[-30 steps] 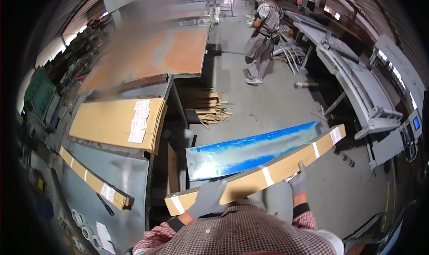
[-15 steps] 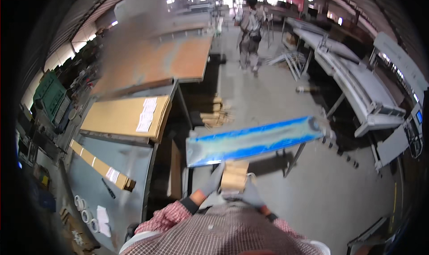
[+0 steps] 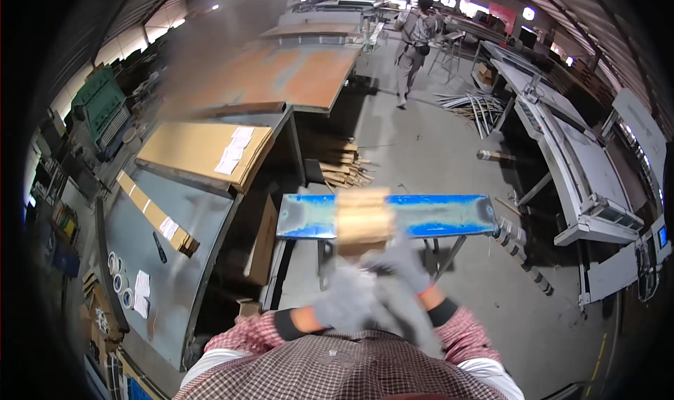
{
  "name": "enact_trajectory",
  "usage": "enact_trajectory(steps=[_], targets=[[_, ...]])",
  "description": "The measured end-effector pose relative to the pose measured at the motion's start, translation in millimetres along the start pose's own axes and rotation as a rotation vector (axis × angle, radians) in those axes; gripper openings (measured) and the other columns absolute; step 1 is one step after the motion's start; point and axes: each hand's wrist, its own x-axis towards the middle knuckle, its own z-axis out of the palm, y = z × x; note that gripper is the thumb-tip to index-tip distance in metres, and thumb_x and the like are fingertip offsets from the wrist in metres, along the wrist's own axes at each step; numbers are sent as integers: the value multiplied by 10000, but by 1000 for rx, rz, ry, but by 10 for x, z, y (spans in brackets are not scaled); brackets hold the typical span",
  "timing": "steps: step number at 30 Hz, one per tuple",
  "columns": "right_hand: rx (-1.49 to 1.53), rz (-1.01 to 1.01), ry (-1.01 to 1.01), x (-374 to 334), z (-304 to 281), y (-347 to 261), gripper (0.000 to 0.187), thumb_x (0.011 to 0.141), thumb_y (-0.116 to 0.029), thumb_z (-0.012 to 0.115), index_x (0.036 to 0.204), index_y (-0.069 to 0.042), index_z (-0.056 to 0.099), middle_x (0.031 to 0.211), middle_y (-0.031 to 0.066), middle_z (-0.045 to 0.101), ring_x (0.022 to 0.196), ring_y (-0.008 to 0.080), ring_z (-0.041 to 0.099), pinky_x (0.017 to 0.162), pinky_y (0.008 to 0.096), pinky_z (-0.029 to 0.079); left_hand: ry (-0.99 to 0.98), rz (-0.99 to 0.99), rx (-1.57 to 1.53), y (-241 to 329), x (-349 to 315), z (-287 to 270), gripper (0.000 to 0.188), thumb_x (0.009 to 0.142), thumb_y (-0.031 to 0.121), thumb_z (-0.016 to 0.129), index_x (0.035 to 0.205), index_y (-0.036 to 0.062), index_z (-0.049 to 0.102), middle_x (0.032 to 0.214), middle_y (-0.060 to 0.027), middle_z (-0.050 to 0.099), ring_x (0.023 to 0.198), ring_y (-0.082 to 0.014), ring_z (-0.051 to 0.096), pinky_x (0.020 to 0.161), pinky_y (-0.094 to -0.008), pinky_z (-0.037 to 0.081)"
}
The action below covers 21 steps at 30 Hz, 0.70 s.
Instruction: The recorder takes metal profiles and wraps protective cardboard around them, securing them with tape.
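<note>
Nearest, the left hand [image 3: 342,300] is hanging just below the brown cardboard bundle [image 3: 364,217], and the right hand [image 3: 404,267] is lying close against its lower right side. Both are wearing grey gloves. Motion is blurring the fingers, so I cannot tell whether either hand is closing around the cardboard or only supporting it. The bundle is showing mainly its layered end, and it is blocking the middle of the narrow blue bench [image 3: 442,215] from view; whether the two are touching is unclear.

The bundle could be tipping or slipping if both hands are bearing it from this near side alone, with smooth gloves giving little friction. Its far end could also be knocking the bench, since the bundle itself is hiding that part.

Counting outward: two gloved hands are working at one bundle, before one blue bench. To the left, one grey-topped table [image 3: 165,316] is carrying at least three white tape rolls [image 3: 128,299], one dark slender tool [image 3: 160,248] and one slim strapped carton [image 3: 144,202]. Beyond these, one stack of flat cardboard [image 3: 189,147] is lying near one orange-topped table [image 3: 281,77]. Farther off, one co-worker [image 3: 418,38] is standing in the aisle.
</note>
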Motion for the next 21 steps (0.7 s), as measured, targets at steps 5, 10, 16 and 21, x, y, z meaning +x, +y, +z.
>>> enact_trajectory(steps=[5,10,16,21], targets=[[130,-296,673,-720,-2334,-504,470,987,-277,480,1361,-5,397,1259,102,510,1079,221,519,972,363,432,-926,-392,-449,-961,-231,2270,390,819,226,677,1151,26,631,1047,-101,651,942,-201,616,849,-323,480],[-118,-584,1107,-1074,-2968,-1212,521,957,-252,526,1388,-2,376,1357,132,470,1141,225,501,1011,370,416,-314,-1121,-704,365,385,1528,484,857,327,695,1223,23,603,1209,-102,610,1067,-175,575,888,-272,450],[-268,-477,1177,-1775,-2776,-753,513,932,-234,546,1364,3,404,1328,134,491,1128,220,514,990,366,428,-50,-607,-843,-524,245,1726,501,916,419,620,1214,17,586,1092,-6,616,916,-82,559,748,-226,461],[-117,-348,1047,-1648,-2504,-229,506,911,-218,563,1343,8,428,1304,136,509,1118,216,526,972,363,438,416,-542,-967,-794,63,1233,517,944,427,579,1272,33,509,1001,41,523,869,-63,447,716,-243,392]])
